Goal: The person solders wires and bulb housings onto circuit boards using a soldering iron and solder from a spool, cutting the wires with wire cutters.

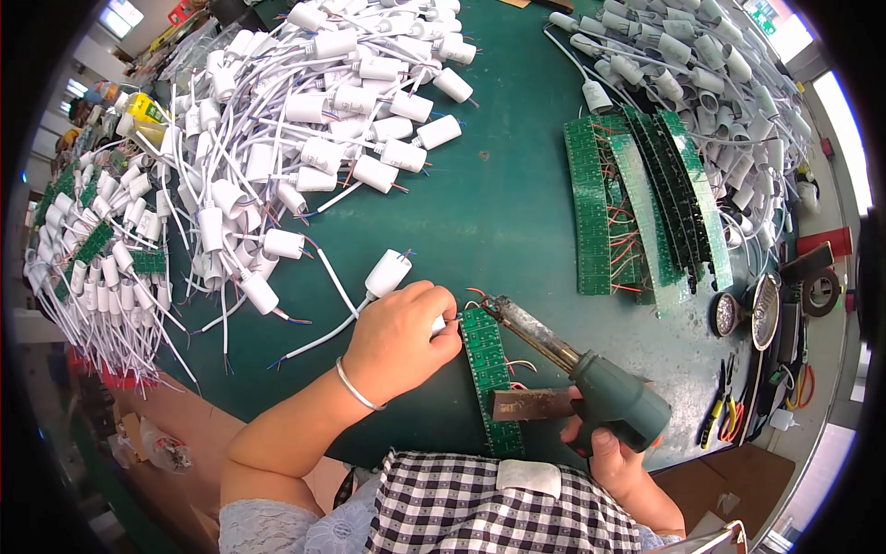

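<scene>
My right hand (pixel 614 459) grips the handle of a dark green soldering gun (pixel 620 399). Its tip sits at the far end of a narrow green circuit board strip (pixel 484 355) with thin red and white wires along its edge. Closed in a pinch, my left hand (pixel 406 328) holds a white cylindrical piece (pixel 438 325) against that same end; most of the piece is hidden by my fingers. Just beyond my left hand lies a white cylinder with wire ends (pixel 388 273). A brownish flat bar (pixel 532 404) rests across the board, below the gun.
White corded cylinders (pixel 355 100) are heaped at the far left, more (pixel 678 55) at the far right. Stacked circuit board strips (pixel 586 208) lie right of centre. Pliers (pixel 718 406), metal dishes (pixel 764 312) and a tape roll (pixel 820 292) line the right edge. Boards with cylinders (pixel 92 245) sit leftmost.
</scene>
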`<state>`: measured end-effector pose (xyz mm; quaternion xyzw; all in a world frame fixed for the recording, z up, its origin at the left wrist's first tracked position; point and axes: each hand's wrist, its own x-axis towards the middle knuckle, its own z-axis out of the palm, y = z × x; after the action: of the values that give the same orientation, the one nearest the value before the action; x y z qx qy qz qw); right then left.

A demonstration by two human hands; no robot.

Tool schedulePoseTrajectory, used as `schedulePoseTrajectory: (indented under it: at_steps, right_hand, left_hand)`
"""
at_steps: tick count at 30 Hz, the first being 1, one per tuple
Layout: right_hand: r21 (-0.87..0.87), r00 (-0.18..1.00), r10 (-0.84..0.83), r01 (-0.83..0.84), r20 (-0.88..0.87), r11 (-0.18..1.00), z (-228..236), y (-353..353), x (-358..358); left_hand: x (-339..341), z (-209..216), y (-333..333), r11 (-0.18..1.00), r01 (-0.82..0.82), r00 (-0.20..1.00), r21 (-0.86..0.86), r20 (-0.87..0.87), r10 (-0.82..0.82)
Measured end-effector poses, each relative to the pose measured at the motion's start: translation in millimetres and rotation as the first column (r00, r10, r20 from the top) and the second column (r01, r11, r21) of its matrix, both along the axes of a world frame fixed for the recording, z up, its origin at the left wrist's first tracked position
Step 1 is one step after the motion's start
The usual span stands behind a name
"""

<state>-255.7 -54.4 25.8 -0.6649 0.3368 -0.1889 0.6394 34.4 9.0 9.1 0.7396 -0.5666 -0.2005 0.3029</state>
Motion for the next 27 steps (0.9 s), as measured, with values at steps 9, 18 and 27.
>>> schedulePoseTrajectory:
  at_steps: [9, 18, 27]
  right_hand:
    - [0.071, 0.998, -0.046, 0.043, 0.039, 0.997, -2, 0, 1]
    - [0.228, 0.965, -0.186, 0.142, 0.184, 0.963, -2, 1, 2]
    - [0.166, 0.978, -0.124, 0.096, 0.167, 0.981, 0, 1, 3]
  left_hand:
    - [1, 2, 4, 1.000, -0.005, 1.000, -0.003, 0.010, 0.005]
    - [13, 9, 6, 0.980, -0.108, 0.698, 0.166, -0.689, 0.194]
    - [19, 23, -8, 0.963, 0.212, 0.956, 0.163, 0.170, -0.240]
